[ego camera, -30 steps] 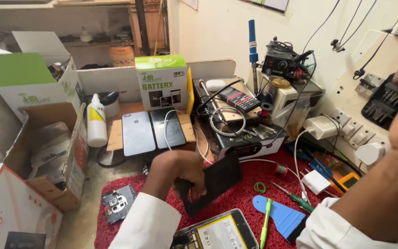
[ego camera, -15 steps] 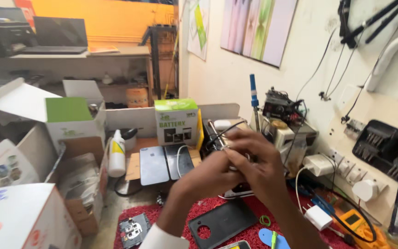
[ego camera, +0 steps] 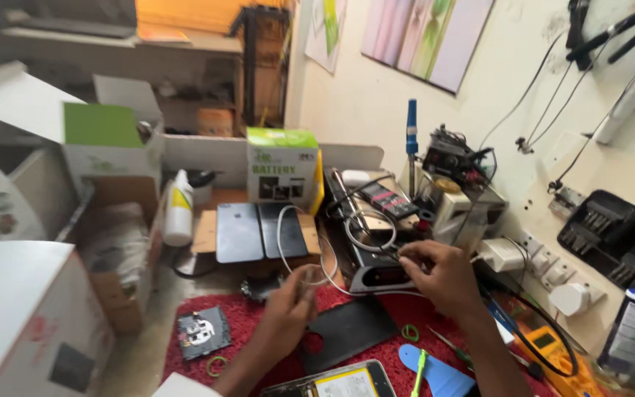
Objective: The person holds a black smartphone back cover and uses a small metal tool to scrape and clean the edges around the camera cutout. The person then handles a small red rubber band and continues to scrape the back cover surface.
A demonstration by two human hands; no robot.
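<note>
Head view: one white cable looped above a red mat, two dark phone panels side by side on cardboard, one black back cover on the mat, one green-topped box, one white bottle. Left hand raised over the mat, fingers curled shut around one run of the cable; right hand further right near the grey station, fingertips pinched on the cable's other stretch. Both forearms angled up from the lower edge, hands apart.
</note>
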